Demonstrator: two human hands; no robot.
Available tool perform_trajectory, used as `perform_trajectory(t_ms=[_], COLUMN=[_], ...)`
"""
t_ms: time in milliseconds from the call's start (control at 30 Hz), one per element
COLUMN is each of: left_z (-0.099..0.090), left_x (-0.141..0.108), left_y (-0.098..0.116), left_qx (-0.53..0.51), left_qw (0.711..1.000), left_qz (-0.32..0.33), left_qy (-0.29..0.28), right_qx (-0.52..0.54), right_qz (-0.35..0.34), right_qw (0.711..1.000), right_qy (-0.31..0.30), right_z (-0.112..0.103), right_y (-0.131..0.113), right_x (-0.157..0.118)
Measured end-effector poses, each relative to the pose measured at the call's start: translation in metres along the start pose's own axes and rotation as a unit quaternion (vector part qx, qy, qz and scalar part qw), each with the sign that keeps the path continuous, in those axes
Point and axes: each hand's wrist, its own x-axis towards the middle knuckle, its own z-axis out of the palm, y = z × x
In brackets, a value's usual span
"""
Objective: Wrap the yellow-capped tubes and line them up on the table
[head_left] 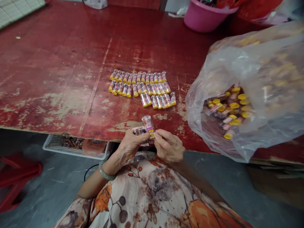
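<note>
At the table's front edge, my left hand (133, 143) is closed round several small flat printed packets (139, 130), its thumb pressed on top. One pink-and-yellow printed packet (147, 123) stands up from the others. My right hand (169, 146) pinches the lower end of that packet, its fingers curled in. Beyond my hands, small clear tubes (152, 89) with yellow caps and pink labels lie in three rows on the red table (71, 63). My fingers cover part of the packets.
A large clear plastic bag (199, 85) full of yellow-capped tubes lies open at the right. A pink basin (201, 15) stands behind it. Below the table edge at left are a white basket (54, 148) with small items and a red stool (19, 171).
</note>
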Motion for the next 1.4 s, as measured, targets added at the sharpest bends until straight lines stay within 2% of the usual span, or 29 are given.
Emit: perform_trajectory(t_ms=[600, 700, 833, 933, 1033, 1067, 1133, 1167, 1233, 1300, 1333, 1400], left_z=[-0.002, -0.004, -0.005, -0.01, -0.023, -0.029, -0.041, -0.045, -0.051, -0.052, -0.051, -0.047], left_x=[0.0, 0.003, 0.011, 0.021, 0.04, 0.049, 0.069, 0.079, 0.098, 0.113, 0.118, 0.125], left_y=[-0.002, 0.002, 0.009, 0.016, 0.029, 0.034, 0.046, 0.052, 0.062, 0.069, 0.071, 0.074], left_qx=[0.002, 0.009, 0.066, 0.114, 0.18, 0.211, 0.286, 0.327, 0.391, 0.425, 0.433, 0.447], left_qw=[1.0, 0.999, 0.995, 0.987, 0.968, 0.959, 0.935, 0.921, 0.897, 0.882, 0.878, 0.869], left_qz=[-0.009, -0.019, -0.024, -0.002, 0.04, 0.046, 0.053, 0.057, 0.074, 0.095, 0.104, 0.121], left_qy=[0.012, 0.039, 0.076, 0.109, 0.168, 0.185, 0.204, 0.204, 0.193, 0.181, 0.177, 0.177], right_qx=[-0.027, -0.022, 0.018, 0.036, -0.005, -0.044, -0.156, -0.232, -0.354, -0.417, -0.428, -0.427], right_qz=[-0.027, -0.038, -0.024, -0.025, -0.029, -0.012, 0.071, 0.126, 0.217, 0.251, 0.256, 0.265], right_qw=[0.999, 0.999, 1.0, 0.998, 0.998, 0.997, 0.983, 0.96, 0.886, 0.825, 0.811, 0.808], right_qy=[0.009, -0.002, -0.009, -0.041, -0.062, -0.061, -0.065, -0.097, -0.208, -0.287, -0.307, -0.307], right_z=[0.004, 0.009, 0.015, 0.012, -0.006, -0.016, -0.041, -0.053, -0.077, -0.092, -0.096, -0.098], right_y=[0.002, 0.005, 0.008, 0.017, 0.05, 0.068, 0.109, 0.131, 0.168, 0.196, 0.205, 0.217], right_x=[-0.003, -0.003, -0.004, -0.005, -0.004, -0.002, 0.001, 0.004, 0.009, 0.013, 0.014, 0.014])
